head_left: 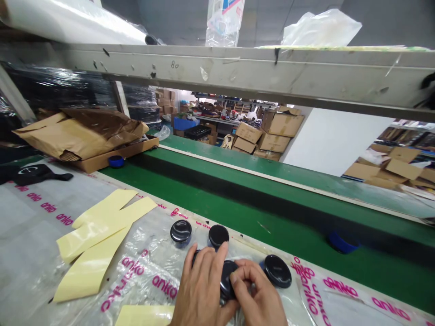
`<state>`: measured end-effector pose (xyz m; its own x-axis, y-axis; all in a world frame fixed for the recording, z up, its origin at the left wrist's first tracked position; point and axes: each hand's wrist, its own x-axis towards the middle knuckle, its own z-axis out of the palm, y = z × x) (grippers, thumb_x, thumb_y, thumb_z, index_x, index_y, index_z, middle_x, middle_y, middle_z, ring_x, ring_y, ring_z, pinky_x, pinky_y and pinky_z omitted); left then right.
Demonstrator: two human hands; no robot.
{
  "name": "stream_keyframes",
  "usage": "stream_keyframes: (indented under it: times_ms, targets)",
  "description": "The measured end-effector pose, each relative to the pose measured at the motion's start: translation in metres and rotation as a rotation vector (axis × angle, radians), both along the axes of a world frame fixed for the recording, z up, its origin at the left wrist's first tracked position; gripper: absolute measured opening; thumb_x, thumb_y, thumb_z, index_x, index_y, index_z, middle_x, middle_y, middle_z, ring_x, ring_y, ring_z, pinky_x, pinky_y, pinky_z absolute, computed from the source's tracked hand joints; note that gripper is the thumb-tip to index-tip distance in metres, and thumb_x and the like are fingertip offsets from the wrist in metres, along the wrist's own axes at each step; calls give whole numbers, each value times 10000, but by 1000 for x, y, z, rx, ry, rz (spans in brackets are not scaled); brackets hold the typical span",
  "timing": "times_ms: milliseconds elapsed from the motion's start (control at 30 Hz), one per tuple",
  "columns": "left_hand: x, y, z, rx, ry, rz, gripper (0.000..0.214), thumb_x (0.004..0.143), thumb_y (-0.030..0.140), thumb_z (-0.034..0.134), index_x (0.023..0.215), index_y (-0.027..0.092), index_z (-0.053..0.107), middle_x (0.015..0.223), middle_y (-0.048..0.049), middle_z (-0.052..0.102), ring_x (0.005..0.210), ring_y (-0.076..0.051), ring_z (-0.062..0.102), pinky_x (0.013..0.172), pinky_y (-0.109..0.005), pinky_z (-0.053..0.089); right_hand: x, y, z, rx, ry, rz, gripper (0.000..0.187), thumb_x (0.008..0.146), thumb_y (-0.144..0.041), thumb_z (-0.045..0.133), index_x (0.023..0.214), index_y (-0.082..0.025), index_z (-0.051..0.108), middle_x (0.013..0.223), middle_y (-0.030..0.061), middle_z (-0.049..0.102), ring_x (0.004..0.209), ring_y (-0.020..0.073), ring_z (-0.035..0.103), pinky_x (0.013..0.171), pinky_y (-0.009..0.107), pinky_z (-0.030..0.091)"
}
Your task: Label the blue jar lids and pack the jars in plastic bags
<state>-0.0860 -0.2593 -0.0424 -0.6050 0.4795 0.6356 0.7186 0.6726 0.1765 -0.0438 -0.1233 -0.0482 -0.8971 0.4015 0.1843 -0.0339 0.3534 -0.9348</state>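
Note:
Between my two hands is a black round cap (pixel 227 281), its top tilted up. My left hand (pixel 202 287) frames it, index finger along its left side and thumb at its near edge. The other left fingers stretch forward over another black piece, mostly hidden beneath them. My right hand (pixel 258 290) pinches the cap's right edge between thumb and curled fingers. Beyond my left fingertips stand a black round cap (pixel 181 231) and a second black cap (pixel 218 235). Another black cap (pixel 277 270) sits just right of my right hand.
Yellow paper strips (pixel 102 231) lie left on the plastic-covered table (pixel 149 253). Behind runs a green conveyor belt (pixel 204 199) carrying a blue-sided round piece (pixel 343 242) and another blue piece (pixel 116 161). A cardboard tray (pixel 115 153) stands back left. A metal shelf beam (pixel 217 68) crosses above.

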Motion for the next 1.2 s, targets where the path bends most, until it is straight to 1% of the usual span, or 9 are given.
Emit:
stream_keyframes:
  times_ms: [267,367,467,667,833,933,1033,1100,1200]
  targets:
    - [-1,-2,-6,-10,-32,-3,793,779,288,698,1465,94,352,1121,-111,682,1105,-292,625,1099,-515,345,-4,-2,-7,37,-49,-71,251,788,-420,614,652,-210,634,990,92,708,794,209,632,725,292,485]
    - [-1,-2,-6,-14,-32,3,762,790,269,675,1460,96,356,1107,-115,688,1095,-295,632,1089,-522,365,-5,-1,-8,-29,-92,-105,243,757,-449,669,757,-207,649,885,70,716,646,184,577,643,292,486]
    - [-1,-2,-5,-22,-42,-7,785,787,287,697,1466,102,350,1128,-123,689,1103,-302,633,1091,-525,369,-3,0,-7,-67,-106,-122,302,774,-482,675,877,-198,669,725,33,671,597,191,559,593,291,468]
    - [-1,-3,-4,-9,-28,-4,820,761,274,723,1469,104,346,1152,-124,695,1106,-300,638,1087,-515,367,-4,-3,-4,-7,-144,-118,416,770,-578,700,933,-196,682,546,-45,501,515,178,487,529,284,405]
    - [0,-4,-5,-26,-46,-23,848,763,375,767,1459,109,363,1151,-124,694,1114,-314,643,1086,-531,376,-4,-1,3,-116,-121,-6,427,899,-603,543,847,-197,664,732,38,684,652,201,614,611,287,475]
    - [1,-5,-6,-16,-47,-21,830,793,365,740,1476,115,339,1180,-132,694,1139,-310,641,1100,-535,379,1,4,1,20,-102,3,402,910,-554,539,994,-205,721,999,86,756,872,250,692,764,322,514]
    - [0,-8,-5,-3,-82,-37,832,759,221,679,1494,119,302,1224,-138,692,1178,-312,633,1130,-567,368,6,9,-5,247,-53,16,455,773,-419,688,1180,-217,711,1227,101,719,1098,316,671,894,377,519]
    - [-2,-13,-1,4,-118,-79,873,702,148,651,1499,149,296,1285,-134,670,1246,-321,598,1146,-588,368,6,13,-7,388,-48,81,552,671,-310,731,1215,-220,700,1242,99,714,1106,331,671,897,396,533]
    - [-8,-26,9,77,-183,-160,895,672,163,701,1485,224,334,1423,-133,577,1338,-335,527,1100,-545,468,2,21,-2,591,-72,216,555,665,-297,744,1214,-221,698,1168,97,743,1032,334,691,866,412,544]
